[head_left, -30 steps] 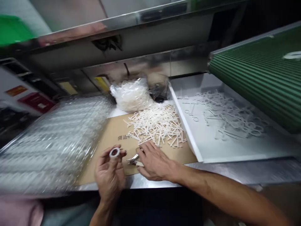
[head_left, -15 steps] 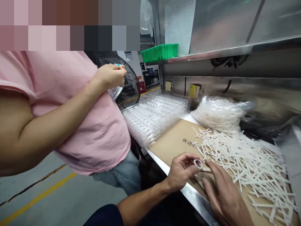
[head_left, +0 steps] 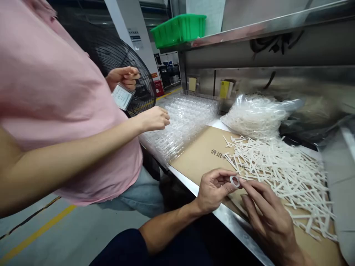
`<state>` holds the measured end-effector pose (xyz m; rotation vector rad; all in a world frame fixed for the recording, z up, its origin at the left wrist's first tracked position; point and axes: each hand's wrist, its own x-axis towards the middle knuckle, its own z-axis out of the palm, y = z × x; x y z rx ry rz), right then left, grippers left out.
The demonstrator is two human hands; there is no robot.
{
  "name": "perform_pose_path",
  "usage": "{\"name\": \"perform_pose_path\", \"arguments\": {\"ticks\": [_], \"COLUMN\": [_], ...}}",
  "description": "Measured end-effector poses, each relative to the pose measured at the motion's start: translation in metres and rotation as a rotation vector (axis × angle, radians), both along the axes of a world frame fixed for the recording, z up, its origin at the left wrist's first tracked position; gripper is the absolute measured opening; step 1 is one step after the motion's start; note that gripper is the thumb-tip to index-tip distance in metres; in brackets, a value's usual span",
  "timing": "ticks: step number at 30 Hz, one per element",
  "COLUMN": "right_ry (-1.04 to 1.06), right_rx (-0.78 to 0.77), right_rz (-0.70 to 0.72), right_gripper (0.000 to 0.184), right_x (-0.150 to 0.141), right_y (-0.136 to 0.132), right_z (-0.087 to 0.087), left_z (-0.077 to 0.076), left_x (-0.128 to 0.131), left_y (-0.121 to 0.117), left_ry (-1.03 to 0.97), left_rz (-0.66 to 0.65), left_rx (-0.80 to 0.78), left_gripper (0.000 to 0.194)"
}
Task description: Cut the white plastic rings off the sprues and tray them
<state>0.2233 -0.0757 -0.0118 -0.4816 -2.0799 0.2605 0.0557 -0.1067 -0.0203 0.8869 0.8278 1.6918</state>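
A small white plastic ring (head_left: 234, 181) is pinched upright between the thumb and fingers of my left hand (head_left: 213, 191), above the front edge of the bench. From the other side, the fingertips of my right hand (head_left: 267, 212) close on the ring's right edge, while its thumb sits lower and a little apart. Whether a tail runs from the ring into my right fingers is hidden. Beyond my right hand, a loose heap of white plastic strips (head_left: 280, 173) covers much of a brown cardboard sheet (head_left: 194, 159).
At left stands a co-worker in a pink shirt (head_left: 61, 111), one hand (head_left: 155, 119) over clear plastic trays (head_left: 185, 118). A bag of white pieces (head_left: 255, 116) lies behind the heap. A green bin (head_left: 180, 31) rests on the shelf; a black fan (head_left: 119, 51) stands behind the co-worker.
My right fingertips have come in closer to the ring, which my left hand still holds. The co-worker's arm has lowered towards the trays, and a second hand and a badge now show. The view has shifted.
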Motion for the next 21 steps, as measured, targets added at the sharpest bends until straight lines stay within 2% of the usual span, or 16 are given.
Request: {"name": "perform_pose_path", "arguments": {"ticks": [8, 14, 21], "right_ry": [0.036, -0.011, -0.037], "right_rx": [-0.047, -0.019, -0.007], "right_rz": [-0.021, -0.083, -0.087], "right_gripper": [0.066, 0.059, 0.054], "right_x": [-0.0029, -0.0009, 0.0008], "right_y": [-0.0056, -0.0028, -0.0019], "right_z": [0.0066, 0.0058, 0.006], "left_z": [0.0033, 0.0053, 0.004], "left_x": [-0.0029, -0.0054, -0.0016], "left_y": [0.0015, -0.0036, -0.0025], "left_ry": [0.081, 0.063, -0.015], "left_rz": [0.011, -0.04, -0.038], "left_rx": [0.123, -0.017, -0.06], "left_gripper": [0.032, 0.031, 0.024]}}
